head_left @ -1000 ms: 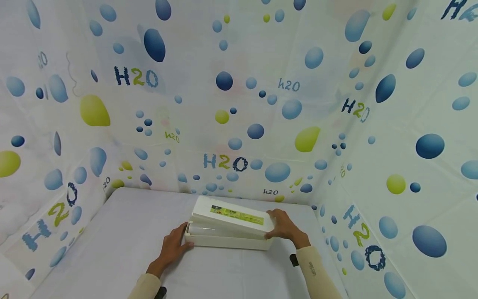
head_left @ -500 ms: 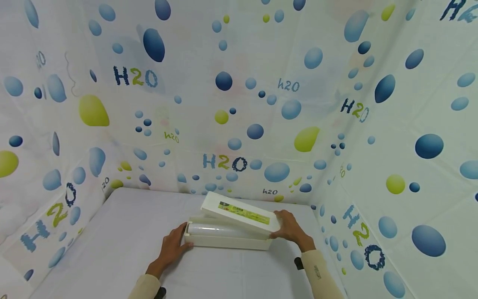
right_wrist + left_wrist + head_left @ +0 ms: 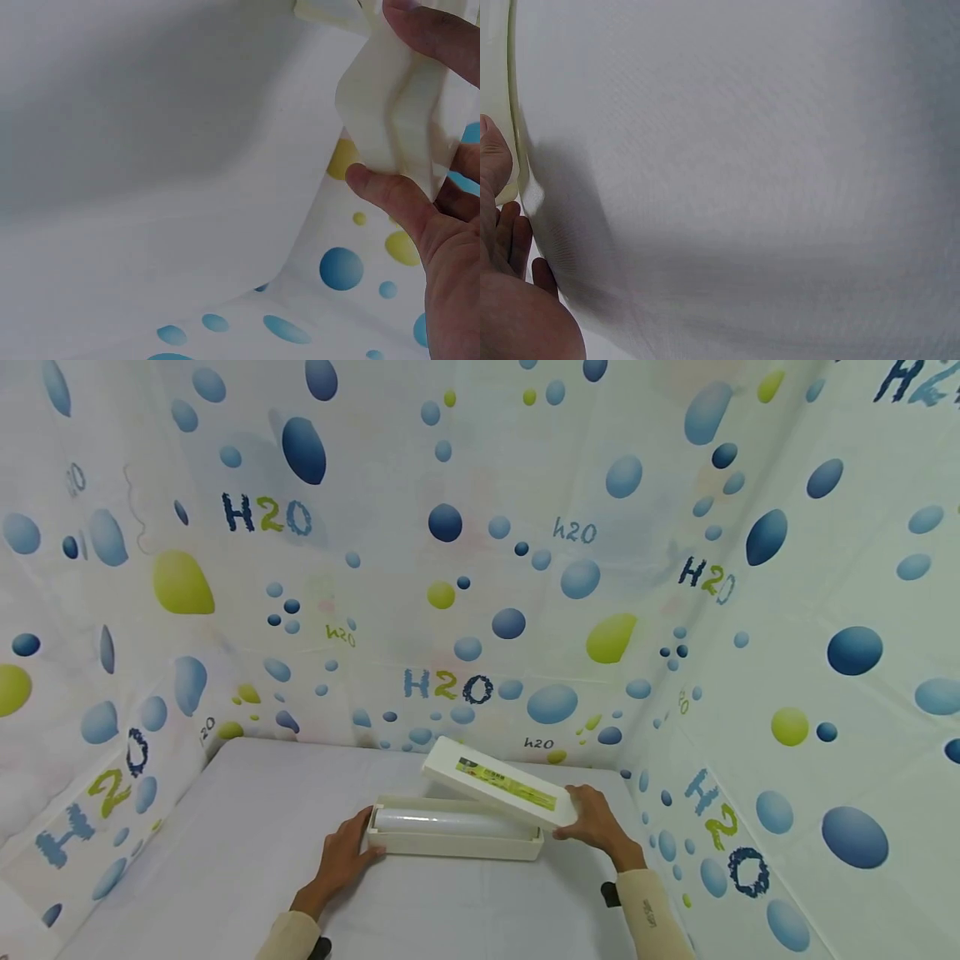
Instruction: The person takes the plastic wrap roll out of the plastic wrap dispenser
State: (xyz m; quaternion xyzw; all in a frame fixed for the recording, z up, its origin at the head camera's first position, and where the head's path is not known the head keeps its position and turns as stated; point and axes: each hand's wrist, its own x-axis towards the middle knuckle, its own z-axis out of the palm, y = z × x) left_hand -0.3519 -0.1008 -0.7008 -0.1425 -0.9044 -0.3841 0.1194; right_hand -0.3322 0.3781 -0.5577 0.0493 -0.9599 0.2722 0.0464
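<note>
A long cream box (image 3: 454, 845) lies on the table in the head view, its top uncovered. Inside it rests a shiny roll of clear plastic film (image 3: 450, 822). My left hand (image 3: 341, 860) grips the box's left end, thumb at the front corner. The long white lid (image 3: 491, 787), with a green-yellow label, is raised and tilted over the box's right part. My right hand (image 3: 600, 822) holds the lid by its right end. The right wrist view shows the lid's end (image 3: 382, 105) between thumb and fingers. In the left wrist view, the thumb lies against the box (image 3: 495, 67).
A white cloth covers the table (image 3: 247, 827). Close behind and at both sides hang white curtains (image 3: 390, 610) printed with blue and green drops and H2O lettering. Dark wrist straps show at both cream sleeves (image 3: 648, 906).
My right hand has drawn the lid up and to the right, so more of the film roll shows. My left hand keeps its grip on the box.
</note>
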